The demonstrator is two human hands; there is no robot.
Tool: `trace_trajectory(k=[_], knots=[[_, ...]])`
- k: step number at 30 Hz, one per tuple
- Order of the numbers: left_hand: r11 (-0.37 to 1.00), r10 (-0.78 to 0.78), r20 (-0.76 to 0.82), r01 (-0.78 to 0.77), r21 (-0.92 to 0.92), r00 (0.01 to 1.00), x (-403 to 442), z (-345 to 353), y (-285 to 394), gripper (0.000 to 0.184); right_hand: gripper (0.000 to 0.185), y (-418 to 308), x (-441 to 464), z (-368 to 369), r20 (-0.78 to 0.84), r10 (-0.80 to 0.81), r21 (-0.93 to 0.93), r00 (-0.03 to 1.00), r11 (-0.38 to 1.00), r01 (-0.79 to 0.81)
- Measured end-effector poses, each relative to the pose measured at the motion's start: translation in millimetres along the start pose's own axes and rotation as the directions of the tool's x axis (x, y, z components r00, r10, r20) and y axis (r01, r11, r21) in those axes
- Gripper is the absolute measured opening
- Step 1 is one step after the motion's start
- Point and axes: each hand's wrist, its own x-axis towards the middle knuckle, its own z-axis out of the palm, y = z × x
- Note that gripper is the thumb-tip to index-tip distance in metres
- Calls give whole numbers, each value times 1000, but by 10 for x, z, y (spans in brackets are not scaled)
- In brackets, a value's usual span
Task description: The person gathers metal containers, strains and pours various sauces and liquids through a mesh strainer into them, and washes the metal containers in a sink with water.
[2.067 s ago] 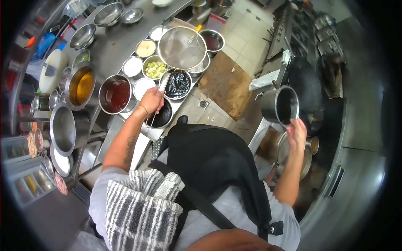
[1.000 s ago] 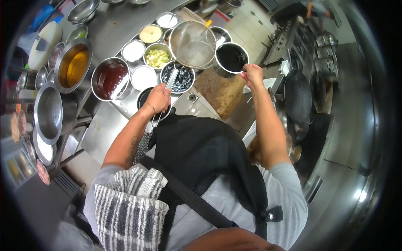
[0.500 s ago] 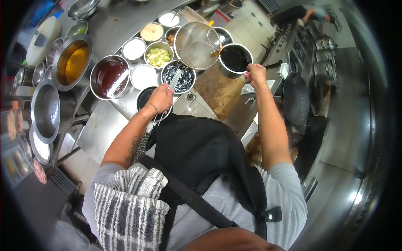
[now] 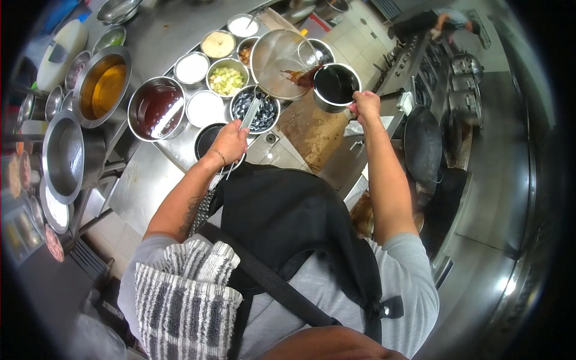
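My left hand [image 4: 230, 144] is closed round the metal handle of a large round mesh strainer [image 4: 273, 60]. My right hand [image 4: 366, 107] grips a saucepan [image 4: 327, 105] with dark inner walls, tipped to the left. From its lip a reddish-brown liquid [image 4: 298, 78] streams into the strainer's mesh. What lies beneath the strainer is mostly hidden. Close to my left hand are a bowl of dark glossy strips [image 4: 264, 117] in liquid and a dark-bottomed pan [image 4: 207, 139]. A bowl of pale green diced pieces [image 4: 227, 78] stands just beyond.
Bowls of white contents [image 4: 192, 68] and a pot of dark red liquid [image 4: 157, 117] crowd the steel counter [image 4: 174, 30]. Further left sits a deep bowl of amber liquid [image 4: 107, 90]. A wok [image 4: 423, 144] and stoves line the right, where another person [image 4: 441, 24] bends at the back.
The saucepan is tipped further left, and its thin trickle has become a broad stream into the strainer. Steam over the mesh has thinned. My left hand has barely moved.
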Motion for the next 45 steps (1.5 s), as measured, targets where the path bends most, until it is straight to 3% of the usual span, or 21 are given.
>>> trace_trajectory(k=[13, 15, 22, 45], knots=[[999, 28, -16, -28, 18, 999, -46, -6, 22, 22, 15, -116, 97, 3, -6, -82, -132, 997, 988, 80], [999, 35, -17, -35, 20, 999, -51, -6, 27, 22, 17, -175, 84, 3, -20, -68, -251, 997, 966, 61], [999, 33, -22, -32, 23, 999, -77, 16, 69, 24, 15, -221, 50, 38, -39, -110, -168, 993, 980, 102], [998, 51, -58, -49, 40, 997, -95, 24, 99, 24, 20, -379, 19, 62, -36, -182, -359, 983, 920, 157]])
